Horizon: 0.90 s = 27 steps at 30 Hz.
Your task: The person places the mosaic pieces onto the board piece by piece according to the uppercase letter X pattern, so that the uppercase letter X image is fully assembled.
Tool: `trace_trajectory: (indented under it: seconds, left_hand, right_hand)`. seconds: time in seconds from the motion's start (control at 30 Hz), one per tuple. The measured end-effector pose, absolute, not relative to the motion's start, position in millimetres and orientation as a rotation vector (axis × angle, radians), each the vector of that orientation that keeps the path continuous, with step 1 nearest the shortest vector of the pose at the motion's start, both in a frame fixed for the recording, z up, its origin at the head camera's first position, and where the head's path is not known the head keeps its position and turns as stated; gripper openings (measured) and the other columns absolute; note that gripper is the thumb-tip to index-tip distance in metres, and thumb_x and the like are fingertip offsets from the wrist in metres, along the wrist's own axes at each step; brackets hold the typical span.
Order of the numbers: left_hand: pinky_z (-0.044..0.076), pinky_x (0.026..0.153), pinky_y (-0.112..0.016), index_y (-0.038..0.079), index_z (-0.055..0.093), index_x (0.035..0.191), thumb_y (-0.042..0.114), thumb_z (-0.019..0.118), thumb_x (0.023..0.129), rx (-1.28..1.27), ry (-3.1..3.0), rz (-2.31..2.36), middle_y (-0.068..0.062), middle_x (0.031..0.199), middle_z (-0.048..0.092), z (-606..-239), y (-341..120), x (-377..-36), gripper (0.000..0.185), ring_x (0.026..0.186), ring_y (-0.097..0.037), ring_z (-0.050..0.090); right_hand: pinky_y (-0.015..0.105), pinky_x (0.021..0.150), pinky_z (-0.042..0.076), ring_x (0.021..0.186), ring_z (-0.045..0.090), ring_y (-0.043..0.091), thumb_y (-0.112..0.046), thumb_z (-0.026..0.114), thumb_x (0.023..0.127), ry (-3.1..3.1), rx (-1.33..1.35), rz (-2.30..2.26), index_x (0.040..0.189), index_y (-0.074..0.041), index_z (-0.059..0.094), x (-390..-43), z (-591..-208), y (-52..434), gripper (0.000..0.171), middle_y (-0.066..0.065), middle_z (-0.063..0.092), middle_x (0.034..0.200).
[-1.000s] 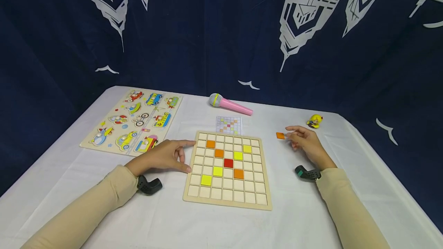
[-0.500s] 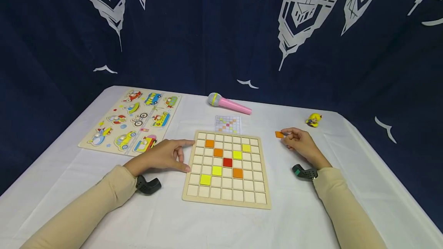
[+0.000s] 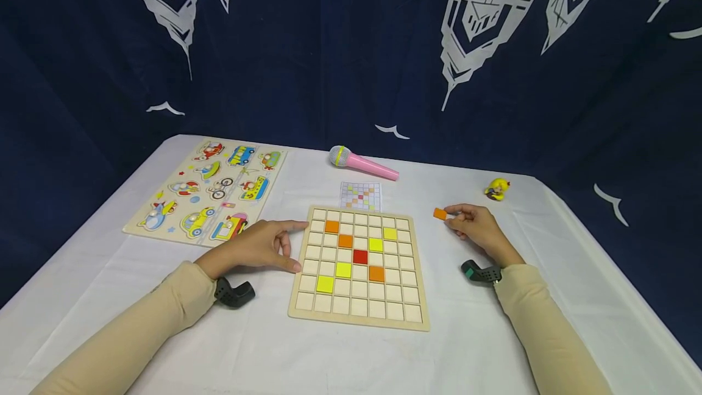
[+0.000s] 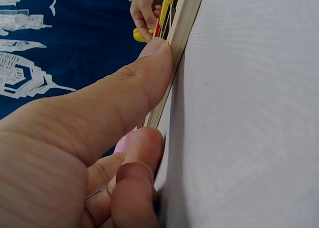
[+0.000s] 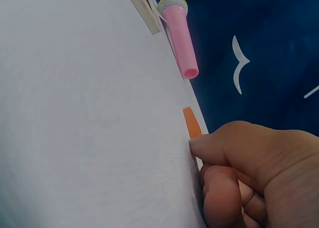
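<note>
Biggest thing here is the white table, backed by a navy curtain with white skyline prints. On the left sits a vehicle peg puzzle. Front and center is the wooden grid board, with a few orange, yellow and red tiles already sitting in its cells. The left hand rests on the table against the board's left edge, thumb and index finger spread and touching the wood. A pink toy microphone lies behind the board, a small pattern card just beside its far edge. Right hand is off to the board's right, fingertips pinching a small orange tile low over the table. Tiny yellow toy figure near the far right corner.
</note>
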State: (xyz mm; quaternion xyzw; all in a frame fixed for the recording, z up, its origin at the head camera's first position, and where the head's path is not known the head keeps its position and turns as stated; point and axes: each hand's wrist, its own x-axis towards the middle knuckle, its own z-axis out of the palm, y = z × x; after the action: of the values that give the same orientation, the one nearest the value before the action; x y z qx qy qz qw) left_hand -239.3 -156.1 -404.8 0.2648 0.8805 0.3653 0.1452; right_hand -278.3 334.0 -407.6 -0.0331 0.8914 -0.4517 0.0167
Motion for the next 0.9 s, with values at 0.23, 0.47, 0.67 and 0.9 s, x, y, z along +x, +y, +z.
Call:
trace_trajectory:
  seconds: [0.23,0.47,0.67,0.9]
  left_hand:
    - [0.040,0.060,-0.026,0.000,0.053,0.157,0.027,0.097,0.081,0.764,2.533,1.060,0.002,0.082,0.066,-405.6,-155.8,-239.9,0.092,0.065,-0.015,0.056]
    - [0.040,0.059,-0.026,0.000,0.053,0.157,0.027,0.098,0.081,0.759,2.534,1.062,0.002,0.081,0.067,-405.7,-156.2,-239.9,0.092,0.064,-0.015,0.055]
    - [0.039,0.059,-0.026,0.000,0.053,0.157,0.026,0.098,0.081,0.761,2.530,1.064,0.003,0.081,0.066,-405.4,-156.4,-239.8,0.092,0.064,-0.014,0.055]
    - [0.040,0.060,-0.026,0.000,0.053,0.157,0.026,0.097,0.081,0.759,2.530,1.069,0.002,0.081,0.066,-404.4,-156.3,-239.1,0.092,0.065,-0.015,0.055]
  right_hand:
    - [0.021,0.060,0.050,0.064,0.054,0.008,-0.010,0.075,0.101,2.816,-0.094,-1.352,0.133,0.014,0.065,-275.8,-406.3,331.2,0.041,-0.003,0.062,0.077]
    - [0.023,0.057,0.048,0.061,0.053,0.010,-0.012,0.079,0.098,2.953,-0.047,-1.249,0.126,0.009,0.070,-276.8,-408.9,325.1,0.036,-0.001,0.061,0.074]
    - [0.023,0.057,0.048,0.062,0.053,0.010,-0.010,0.077,0.099,2.969,-0.062,-1.228,0.124,0.010,0.070,-275.4,-409.0,325.4,0.033,0.000,0.062,0.074]
    - [0.023,0.057,0.049,0.063,0.054,0.012,-0.005,0.075,0.098,2.921,-0.193,-1.206,0.121,0.011,0.070,-272.5,-401.9,326.2,0.028,0.001,0.064,0.079]
